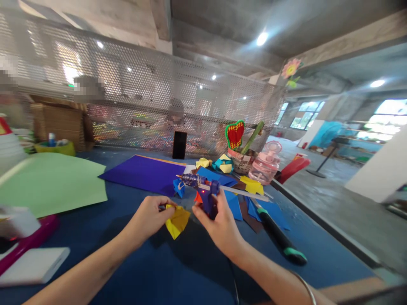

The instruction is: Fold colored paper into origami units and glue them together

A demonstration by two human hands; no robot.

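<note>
My left hand (pixel 151 216) pinches a folded yellow paper piece (pixel 178 220) just above the blue table (pixel 178 267). My right hand (pixel 219 224) grips the handle of a blue hot glue gun (pixel 203 188). The gun's nozzle points left, a little above the yellow piece, and a glue stick juts out behind it to the right. A small red light glows on the handle. A folded blue paper piece (pixel 178 187) lies just beyond the gun's tip.
A purple sheet (pixel 143 171) and a green sheet (pixel 47 182) lie on the left. Folded yellow and teal paper shapes (pixel 222 163), a pink jar (pixel 265 165), a red heart ornament (pixel 235 134) and a black-and-green tool (pixel 280 237) sit to the right. Perforated metal screen (pixel 143 97) behind.
</note>
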